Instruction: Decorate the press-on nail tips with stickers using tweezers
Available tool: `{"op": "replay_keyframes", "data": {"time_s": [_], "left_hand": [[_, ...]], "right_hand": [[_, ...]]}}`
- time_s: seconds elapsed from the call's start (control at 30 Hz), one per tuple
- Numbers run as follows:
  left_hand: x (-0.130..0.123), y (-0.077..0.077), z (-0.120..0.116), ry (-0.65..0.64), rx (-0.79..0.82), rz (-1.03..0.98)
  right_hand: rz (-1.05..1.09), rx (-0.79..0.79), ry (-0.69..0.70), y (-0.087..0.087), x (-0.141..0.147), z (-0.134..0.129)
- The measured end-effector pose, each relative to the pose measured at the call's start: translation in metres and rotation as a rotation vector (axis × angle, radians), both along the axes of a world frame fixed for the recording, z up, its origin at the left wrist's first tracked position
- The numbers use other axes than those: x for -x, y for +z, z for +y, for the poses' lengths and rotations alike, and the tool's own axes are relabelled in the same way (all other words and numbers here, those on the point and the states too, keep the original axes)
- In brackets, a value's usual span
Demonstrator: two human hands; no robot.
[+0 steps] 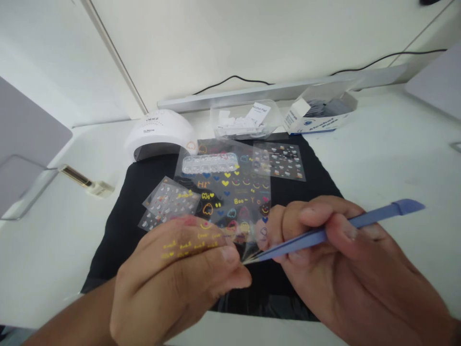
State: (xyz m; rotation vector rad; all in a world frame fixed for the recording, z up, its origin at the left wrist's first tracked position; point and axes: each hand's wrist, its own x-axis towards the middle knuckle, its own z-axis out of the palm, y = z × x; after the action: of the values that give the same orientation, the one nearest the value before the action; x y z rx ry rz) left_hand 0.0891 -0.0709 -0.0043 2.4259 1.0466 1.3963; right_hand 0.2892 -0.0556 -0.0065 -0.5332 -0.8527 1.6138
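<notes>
I have a clear, rectangular plastic sticker sheet [225,183] across the middle of my view, see-through between bright prints: yellow and blue hearts, smiling faces, orange and teal outlined figures, lettering such as "Boo". It looks largely flat. Slanting beside its lower edge, I see slim, blue-violet tweezers [300,241], broad curved end upper right, fine pale tips lower left; I cannot tell whether they grip the film.

glossy plastic sticker sheet [225,192]; smooth metal-looking tweezers [295,244]; matt cloth [120,216]; smooth plastic lamp [160,127].
</notes>
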Motion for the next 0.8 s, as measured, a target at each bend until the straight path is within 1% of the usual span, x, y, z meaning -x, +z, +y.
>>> {"op": "replay_keyframes", "data": {"time_s": [0.07,0.17,0.23,0.33,0.5,0.63,0.73,0.8], "left_hand": [[-0.007,-0.009,-0.003,0.188,-0.076,-0.249],[-0.013,-0.020,-0.010,0.177,-0.051,-0.243],[-0.013,-0.022,-0.012,0.169,-0.025,-0.213],[-0.012,-0.020,-0.012,0.191,-0.003,-0.206],[-0.011,-0.017,-0.009,0.156,-0.030,-0.175],[-0.010,-0.017,-0.010,0.123,-0.014,-0.148],[-0.008,-0.017,-0.012,0.144,0.023,-0.119],[-0.007,-0.017,-0.014,0.158,0.017,-0.112]], "right_hand": [[0.016,0.018,0.000,0.001,0.001,0.000],[-0.001,0.062,0.003,0.001,0.003,0.000],[-0.014,0.076,0.000,0.001,0.003,0.000],[-0.027,0.097,0.008,0.001,0.002,0.001],[-0.047,0.122,0.012,-0.001,0.003,0.003],[-0.027,0.124,0.024,-0.002,0.003,0.003],[-0.013,0.122,0.037,-0.003,0.002,0.003],[0.000,0.116,0.048,-0.003,0.001,0.002]]}}
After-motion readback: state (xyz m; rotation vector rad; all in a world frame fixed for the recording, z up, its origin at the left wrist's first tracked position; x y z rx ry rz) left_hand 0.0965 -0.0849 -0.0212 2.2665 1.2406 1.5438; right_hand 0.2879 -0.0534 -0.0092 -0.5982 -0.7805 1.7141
